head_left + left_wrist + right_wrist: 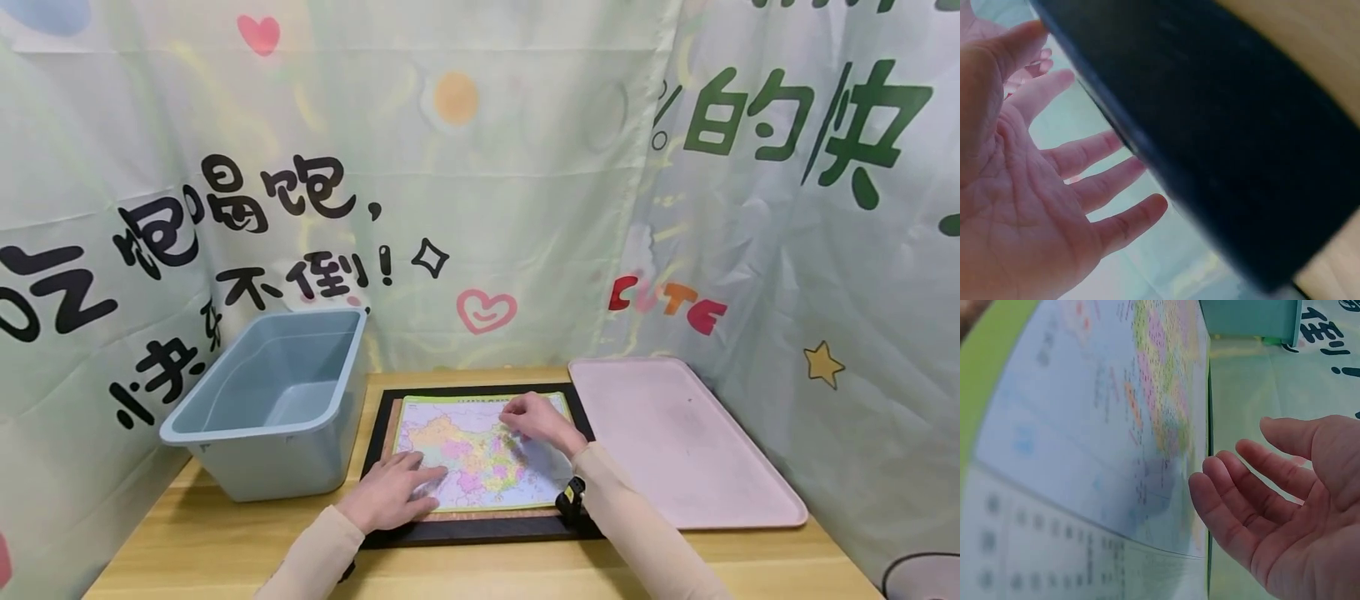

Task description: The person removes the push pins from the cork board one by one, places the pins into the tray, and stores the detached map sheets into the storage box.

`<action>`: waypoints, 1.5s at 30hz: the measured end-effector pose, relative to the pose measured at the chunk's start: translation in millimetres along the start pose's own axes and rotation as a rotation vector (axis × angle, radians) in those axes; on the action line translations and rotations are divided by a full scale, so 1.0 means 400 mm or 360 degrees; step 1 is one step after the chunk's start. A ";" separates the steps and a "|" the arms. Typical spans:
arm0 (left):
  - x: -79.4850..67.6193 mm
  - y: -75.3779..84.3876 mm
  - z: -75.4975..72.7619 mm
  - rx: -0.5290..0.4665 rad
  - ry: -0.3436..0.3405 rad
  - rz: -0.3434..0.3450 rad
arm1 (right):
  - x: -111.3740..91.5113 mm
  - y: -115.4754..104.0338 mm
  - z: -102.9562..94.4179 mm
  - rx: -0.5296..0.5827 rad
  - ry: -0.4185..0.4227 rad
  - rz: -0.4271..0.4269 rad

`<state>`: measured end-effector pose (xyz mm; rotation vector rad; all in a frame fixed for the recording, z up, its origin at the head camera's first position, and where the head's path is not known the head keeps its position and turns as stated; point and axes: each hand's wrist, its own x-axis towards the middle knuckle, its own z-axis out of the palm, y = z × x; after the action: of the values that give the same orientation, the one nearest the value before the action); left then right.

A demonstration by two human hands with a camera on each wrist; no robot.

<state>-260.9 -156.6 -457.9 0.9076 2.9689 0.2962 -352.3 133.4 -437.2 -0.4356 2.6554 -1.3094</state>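
A colourful map with a green border [468, 496] lies flat on a brown panel [392, 433] over a black board [480, 531]. My left hand [392, 492], its fingers spread, rests at the map's lower left corner. In the left wrist view the black board's edge [1197, 125] hides part of what the fingertips touch. Over the map's upper right part is my right hand [542, 419], fingers loosely bent. The right wrist view shows those fingers [1229, 512] relaxed, with nothing between them and the fingertips close to the map's printed surface [1072, 425].
To the left on the wooden table [435, 571] stands a deep blue-grey plastic bin [277, 458]. A flat pink tray [675, 442] lies on the right, close beside the board. Printed curtains [517, 208] hang behind and at both sides.
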 end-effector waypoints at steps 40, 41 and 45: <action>-0.001 -0.009 0.011 -0.0043 -0.0104 -0.0093 | 0.161 0.075 -0.006 0.0453 -0.0216 0.0209; 0.000 -0.008 0.010 -0.0042 -0.0101 -0.0094 | 0.164 0.076 -0.007 0.0461 -0.0211 0.0214; -0.002 -0.005 0.007 -0.0049 -0.0120 -0.0107 | 0.175 0.074 -0.007 0.0465 -0.0216 0.0225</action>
<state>-261.3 -158.3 -461.0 0.7956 2.9101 0.2976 -425.1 130.2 -459.4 -0.2801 2.2915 -1.5310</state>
